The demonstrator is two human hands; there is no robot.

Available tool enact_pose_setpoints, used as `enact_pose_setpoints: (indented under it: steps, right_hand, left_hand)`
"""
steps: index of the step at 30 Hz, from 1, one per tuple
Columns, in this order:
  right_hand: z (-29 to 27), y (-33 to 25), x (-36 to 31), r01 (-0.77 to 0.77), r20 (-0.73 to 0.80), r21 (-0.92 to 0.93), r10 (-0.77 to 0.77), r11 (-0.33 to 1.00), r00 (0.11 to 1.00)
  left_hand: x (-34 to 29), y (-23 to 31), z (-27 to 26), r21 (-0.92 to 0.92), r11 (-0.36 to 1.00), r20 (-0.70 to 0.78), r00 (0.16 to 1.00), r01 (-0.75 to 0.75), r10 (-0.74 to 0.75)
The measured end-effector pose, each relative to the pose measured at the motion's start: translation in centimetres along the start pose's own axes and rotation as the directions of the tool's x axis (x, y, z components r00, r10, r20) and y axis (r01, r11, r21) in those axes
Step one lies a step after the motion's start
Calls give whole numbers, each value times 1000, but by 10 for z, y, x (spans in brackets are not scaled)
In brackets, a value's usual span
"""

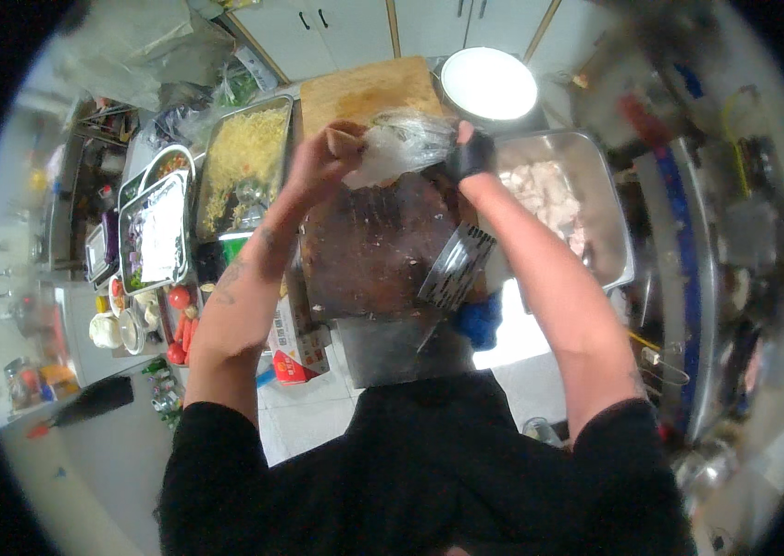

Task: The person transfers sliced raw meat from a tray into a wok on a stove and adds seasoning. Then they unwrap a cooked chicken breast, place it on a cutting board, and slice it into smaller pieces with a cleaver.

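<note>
In front of me a clear, crinkled plastic bag point(401, 148) stretches between my two hands, above the far edge of a dark, worn cutting board point(364, 241). My left hand point(329, 156) is bare and closed on the bag's left side. My right hand point(470, 156), partly covered in black, is closed at its right end; its fingertips are hard to see. What the bag holds, if anything, I cannot make out. A shiny, dark-striped flat piece point(457, 267) lies at the board's right side, below my right forearm.
Beyond the bag are a pale wooden board point(369, 88) and a round white lid or plate point(489, 83). At right, a steel tray point(609, 213) holds pale meat-like pieces. Yellow shreds fill the left tray point(288, 125). Tomatoes point(179, 296) and a red-white box point(294, 357) stand nearer.
</note>
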State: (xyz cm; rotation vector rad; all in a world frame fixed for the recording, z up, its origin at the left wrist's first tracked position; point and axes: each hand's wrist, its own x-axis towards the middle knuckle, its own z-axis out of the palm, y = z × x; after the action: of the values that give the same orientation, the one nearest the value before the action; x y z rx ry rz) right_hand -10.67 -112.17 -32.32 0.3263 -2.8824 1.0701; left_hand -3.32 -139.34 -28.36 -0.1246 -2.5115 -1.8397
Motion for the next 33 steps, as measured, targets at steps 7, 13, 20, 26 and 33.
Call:
enact_pose_setpoints:
  steps: [7, 13, 20, 26, 33]
  right_hand:
    - [9, -42, -25, -154, 13, 553, 176, 819, 984]
    - [-2, -43, -64, -490, 475, 795, 136, 358, 869]
    - [20, 26, -154, -282, 207, 368, 218, 886, 954]
    - [36, 59, -219, -475, 302, 358, 382, 804, 873]
    - [33, 61, -214, -218, 81, 218, 205, 951, 975]
  left_hand:
    - [-13, 46, 10, -400, 914, -92, 990, 66, -111]
    - [-27, 52, 17, -441, 887, -38, 985, 137, -170]
    - [-7, 46, -37, -717, 674, -16, 962, 178, -271]
    - [9, 33, -54, -551, 820, -92, 965, 156, -246]
    - [-48, -77, 5, -361, 855, 140, 928, 372, -344]
